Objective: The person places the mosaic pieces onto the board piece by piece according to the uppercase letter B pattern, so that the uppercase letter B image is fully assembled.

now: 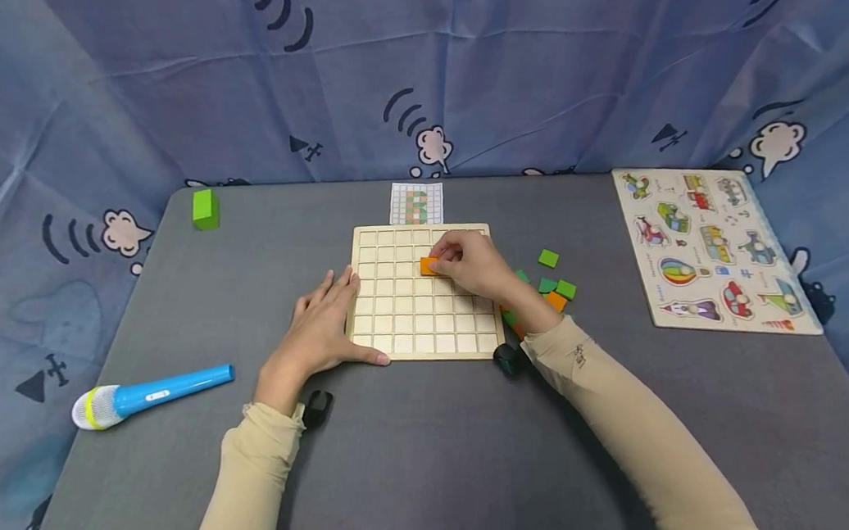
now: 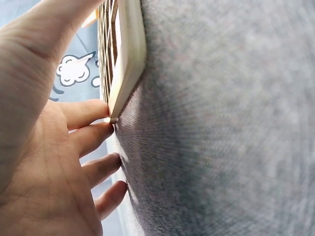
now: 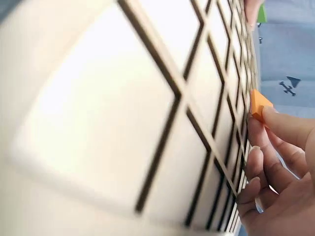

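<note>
A wooden grid board [image 1: 404, 325] lies in the middle of the grey table. My right hand [image 1: 475, 265] pinches an orange square tile [image 3: 259, 105] between thumb and fingers, over the upper middle cells; the right wrist view shows the tile tilted at the grid. My left hand [image 1: 318, 330] rests at the board's left side with fingers spread. Its thumb lies by the lower left corner, and in the left wrist view its fingertips [image 2: 101, 132] touch the board's edge and the table. Right of the board, loose green tiles [image 1: 549, 258] and orange tiles [image 1: 556, 302] lie partly hidden by my right wrist.
Behind the board lies a small printed pattern card [image 1: 416, 204]. A green block [image 1: 205, 210] stands at the back left, and a blue toy microphone [image 1: 174, 387] lies at the left. A wooden picture puzzle board [image 1: 715, 253] occupies the right side.
</note>
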`<action>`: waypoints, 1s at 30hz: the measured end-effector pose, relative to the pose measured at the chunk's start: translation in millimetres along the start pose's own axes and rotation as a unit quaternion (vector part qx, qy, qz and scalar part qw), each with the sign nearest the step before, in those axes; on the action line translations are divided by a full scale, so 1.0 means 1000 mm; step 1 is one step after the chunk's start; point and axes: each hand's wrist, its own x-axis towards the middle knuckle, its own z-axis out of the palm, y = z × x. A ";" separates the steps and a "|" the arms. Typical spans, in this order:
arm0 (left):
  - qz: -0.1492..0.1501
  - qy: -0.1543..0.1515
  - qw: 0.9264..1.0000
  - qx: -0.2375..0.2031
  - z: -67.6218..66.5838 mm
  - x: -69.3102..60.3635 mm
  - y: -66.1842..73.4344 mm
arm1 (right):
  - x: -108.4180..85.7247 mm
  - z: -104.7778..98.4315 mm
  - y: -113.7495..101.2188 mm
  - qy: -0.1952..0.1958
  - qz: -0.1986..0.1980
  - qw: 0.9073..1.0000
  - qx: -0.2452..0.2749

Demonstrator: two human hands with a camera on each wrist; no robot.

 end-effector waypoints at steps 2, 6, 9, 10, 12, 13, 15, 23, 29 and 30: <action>-0.001 -0.001 1.000 0.003 0.000 0.001 0.000 | 0.004 0.004 -0.001 -0.004 0.005 1.000 0.006; -0.001 0.001 1.000 0.006 -0.001 0.001 0.001 | 0.013 0.008 -0.002 -0.002 0.011 1.000 0.019; -0.001 0.001 1.000 0.006 -0.001 0.001 0.002 | 0.018 0.010 -0.002 0.009 0.008 0.999 0.030; -0.001 0.001 1.000 0.005 -0.001 0.001 0.002 | 0.019 0.011 -0.003 0.013 0.008 0.999 0.034; -0.002 0.000 1.000 0.004 -0.002 0.000 0.002 | 0.021 0.012 -0.002 0.021 0.006 0.999 0.038; -0.002 0.000 1.000 0.004 -0.002 0.000 0.002 | 0.022 0.013 -0.002 0.025 0.005 0.999 0.037; -0.002 0.001 1.000 0.003 -0.002 0.000 0.001 | 0.023 0.016 -0.004 0.029 0.006 0.999 0.036; -0.005 -0.001 1.000 0.005 -0.001 0.000 0.001 | 0.031 0.029 -0.016 0.051 0.035 0.998 0.016; -0.007 -0.003 1.000 0.006 -0.001 0.000 0.001 | 0.035 0.034 -0.022 0.081 0.053 0.995 -0.028; -0.007 -0.003 1.000 0.006 -0.002 0.000 0.002 | 0.035 0.035 -0.022 0.084 0.054 0.995 -0.031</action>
